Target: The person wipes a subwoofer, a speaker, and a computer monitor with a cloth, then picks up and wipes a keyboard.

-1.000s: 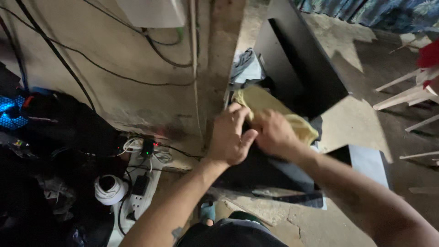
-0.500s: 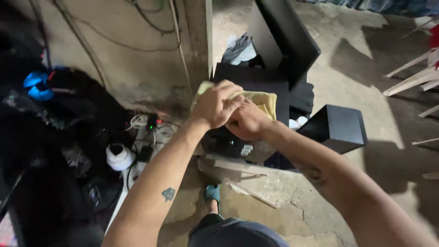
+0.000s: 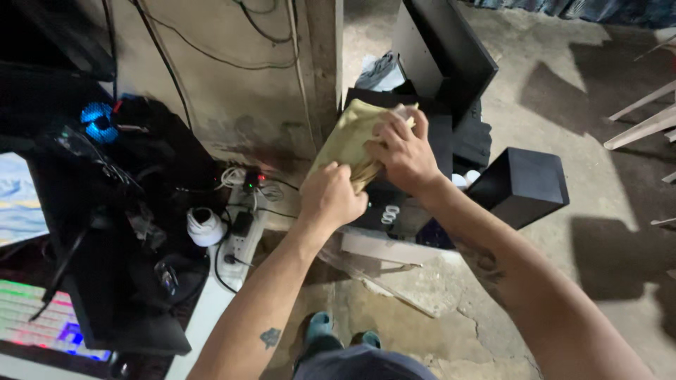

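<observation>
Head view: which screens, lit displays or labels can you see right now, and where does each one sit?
Screen: far left edge, pale blue and white, partly cut off.
Lit keyboard: bottom left, rows glowing green, pink and blue.
Glowing fan: upper left, round, blue.
Power strip: left of the hands, long and white, small red light at its top end.
No readable labels.

Both hands, left hand (image 3: 331, 197) and right hand (image 3: 403, 155), grip a yellow cloth (image 3: 346, 137) (over black box (image 3: 438, 130)).

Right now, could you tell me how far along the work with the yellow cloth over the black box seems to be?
Midway, it seems. Both hands grip the yellow cloth: the left hand at its lower end, the right hand near the top, above the black box. Whether the box is wiped already cannot be told; the black speaker beside it stands untouched.
</observation>
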